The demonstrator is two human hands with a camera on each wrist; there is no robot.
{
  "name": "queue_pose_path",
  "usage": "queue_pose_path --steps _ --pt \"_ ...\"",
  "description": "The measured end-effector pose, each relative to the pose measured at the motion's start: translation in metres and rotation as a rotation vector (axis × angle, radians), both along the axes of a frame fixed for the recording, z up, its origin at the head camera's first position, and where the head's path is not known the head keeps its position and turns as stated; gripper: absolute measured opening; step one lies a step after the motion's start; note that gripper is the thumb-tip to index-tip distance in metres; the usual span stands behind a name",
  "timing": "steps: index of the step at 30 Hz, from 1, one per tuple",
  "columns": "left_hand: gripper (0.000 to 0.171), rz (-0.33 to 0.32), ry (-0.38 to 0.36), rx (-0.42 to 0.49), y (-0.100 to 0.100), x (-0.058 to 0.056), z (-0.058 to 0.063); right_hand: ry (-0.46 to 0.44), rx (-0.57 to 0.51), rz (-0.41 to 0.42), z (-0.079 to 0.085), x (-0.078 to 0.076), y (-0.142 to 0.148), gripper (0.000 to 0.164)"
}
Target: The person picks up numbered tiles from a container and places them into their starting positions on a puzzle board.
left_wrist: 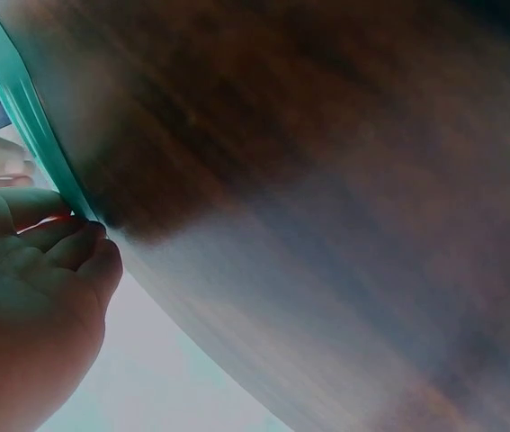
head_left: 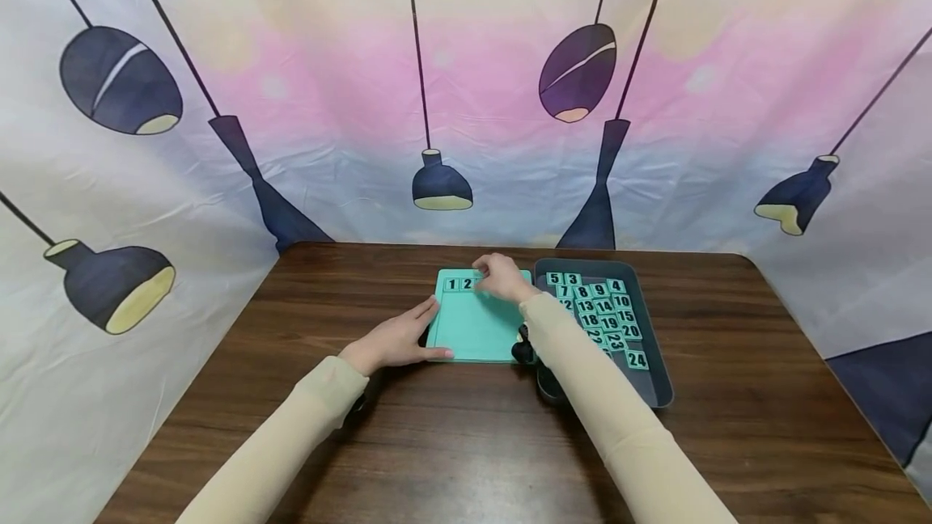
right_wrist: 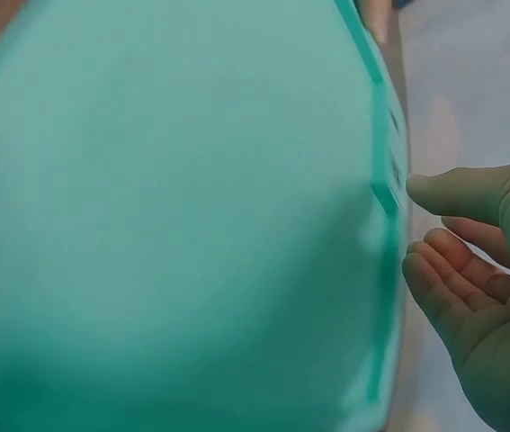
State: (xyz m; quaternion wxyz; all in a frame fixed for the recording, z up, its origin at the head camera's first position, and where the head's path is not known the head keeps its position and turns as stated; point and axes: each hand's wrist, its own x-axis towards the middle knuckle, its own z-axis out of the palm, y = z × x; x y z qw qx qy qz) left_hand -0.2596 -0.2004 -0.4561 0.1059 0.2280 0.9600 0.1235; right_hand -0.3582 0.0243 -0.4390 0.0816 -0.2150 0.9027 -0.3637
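Note:
A turquoise board (head_left: pixel 473 330) lies flat on the table, with number tiles 1 (head_left: pixel 452 285) and 2 (head_left: pixel 467 285) side by side at its top left. My left hand (head_left: pixel 393 340) rests against its left side, fingers along that edge and thumb by the near corner. In the left wrist view, my fingertips (left_wrist: pixel 84 236) touch the board's rim (left_wrist: pixel 34 121). My right hand (head_left: pixel 502 277) is over the board's top edge, just right of the 2. In the right wrist view, its thumb (right_wrist: pixel 457 192) is at the end of the tile row, apart from the bent fingers, with nothing seen between them.
A dark grey tray (head_left: pixel 658 370) stands right of the board, holding several loose number tiles, including 24 (head_left: pixel 637 360). My right forearm (head_left: pixel 590 370) crosses over it and hides part. The wooden table (head_left: pixel 451 443) ends at a printed cloth backdrop (head_left: pixel 495 87).

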Motion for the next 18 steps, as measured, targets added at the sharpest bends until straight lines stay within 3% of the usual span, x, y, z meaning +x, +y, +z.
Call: queue_pose_path --steps 10,18 --pt "0.104 -0.001 -0.014 0.004 0.000 -0.002 -0.002 0.033 -0.015 -0.069 0.035 -0.007 0.083 0.044" --pt "0.104 0.006 -0.013 0.008 -0.002 -0.001 -0.004 0.038 0.050 -0.148 0.039 -0.002 0.145 0.039"
